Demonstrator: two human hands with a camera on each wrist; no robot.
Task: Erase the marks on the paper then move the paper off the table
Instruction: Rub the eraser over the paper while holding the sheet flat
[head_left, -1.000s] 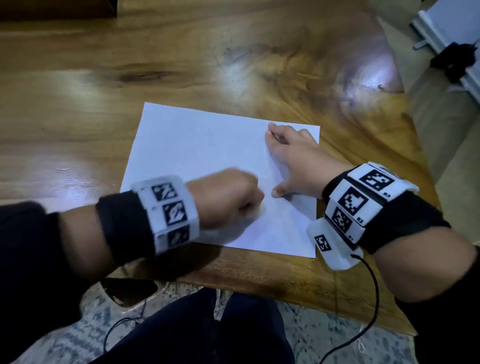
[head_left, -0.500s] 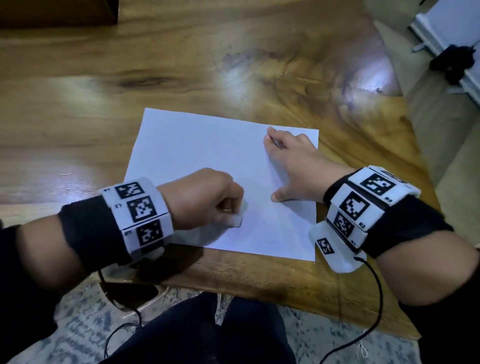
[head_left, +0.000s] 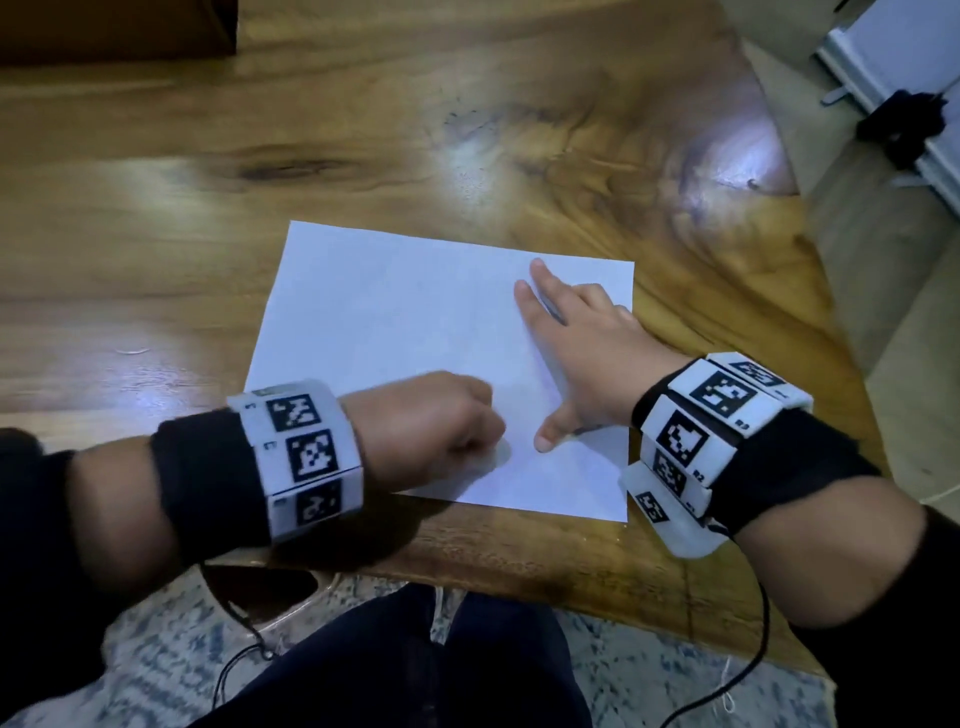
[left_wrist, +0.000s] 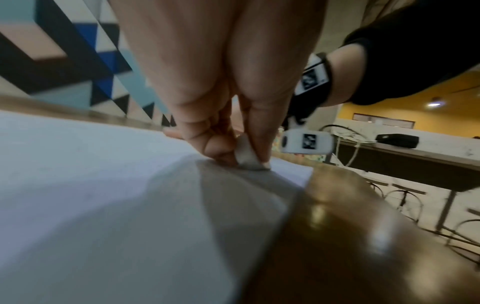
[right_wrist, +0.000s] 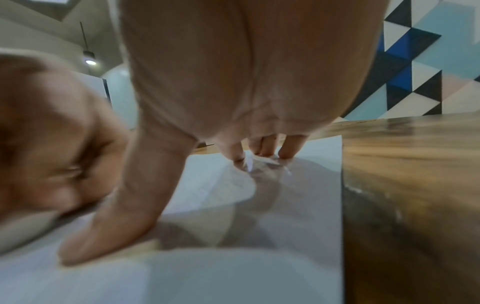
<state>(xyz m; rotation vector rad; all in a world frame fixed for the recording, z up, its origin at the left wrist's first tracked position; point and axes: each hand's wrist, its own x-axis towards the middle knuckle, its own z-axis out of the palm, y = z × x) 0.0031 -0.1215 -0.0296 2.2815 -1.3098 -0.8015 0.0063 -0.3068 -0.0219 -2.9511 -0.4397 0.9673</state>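
Observation:
A white sheet of paper (head_left: 405, 332) lies flat on the wooden table (head_left: 363, 130), near its front edge. My left hand (head_left: 441, 431) is curled in a fist over the sheet's near part and pinches a small white eraser (left_wrist: 245, 154) whose tip touches the paper (left_wrist: 91, 185). My right hand (head_left: 576, 353) lies spread on the right part of the sheet, with straight fingers and the thumb pressing the paper (right_wrist: 233, 267) down. No marks show clearly on the sheet.
The table's front edge (head_left: 519, 582) runs just below the paper, with my dark trousers (head_left: 415, 670) and a patterned floor beneath. A cable (head_left: 748, 675) hangs from my right wrist. Beyond the right table edge stands white furniture (head_left: 893, 78).
My left hand with the eraser has slid back and forth over the near part of the sheet. My right hand's fingers have straightened and spread flatter on the paper.

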